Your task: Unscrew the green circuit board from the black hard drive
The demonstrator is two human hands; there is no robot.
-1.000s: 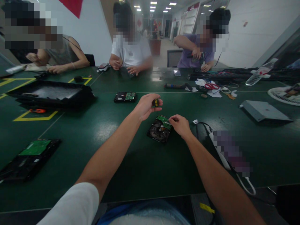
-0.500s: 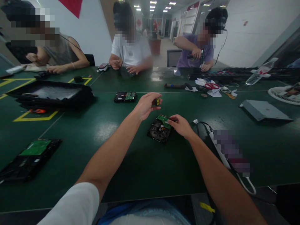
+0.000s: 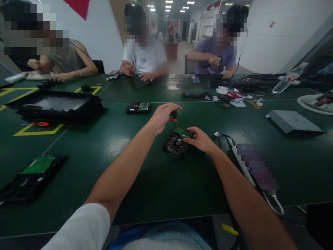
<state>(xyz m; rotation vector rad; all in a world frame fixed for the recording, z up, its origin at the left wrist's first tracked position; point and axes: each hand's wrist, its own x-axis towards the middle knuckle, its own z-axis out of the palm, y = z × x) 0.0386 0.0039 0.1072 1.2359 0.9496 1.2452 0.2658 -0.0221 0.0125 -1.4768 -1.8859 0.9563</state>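
A black hard drive point(image 3: 174, 145) with a green circuit board lies on the green table in front of me. My left hand point(image 3: 166, 116) is closed round the short dark handle of a screwdriver point(image 3: 174, 114), held upright above the drive. Its thin shaft points down at the board's far edge. My right hand point(image 3: 199, 139) grips the right edge of the drive between thumb and fingers, the thumb lying over the board. Whether the screwdriver's tip sits in a screw is too small to tell.
Another hard drive point(image 3: 138, 107) lies further back, and a larger one point(image 3: 33, 177) at the left. A black tray point(image 3: 56, 106) stands back left. On the right are a white power strip point(image 3: 244, 165) and a grey metal piece point(image 3: 293, 121). Several people sit across the table.
The screwdriver's handle has turned in my left hand, its yellow marks no longer showing, and the fingers have shifted. My right thumb has moved slightly on the board. The drive stays in place.
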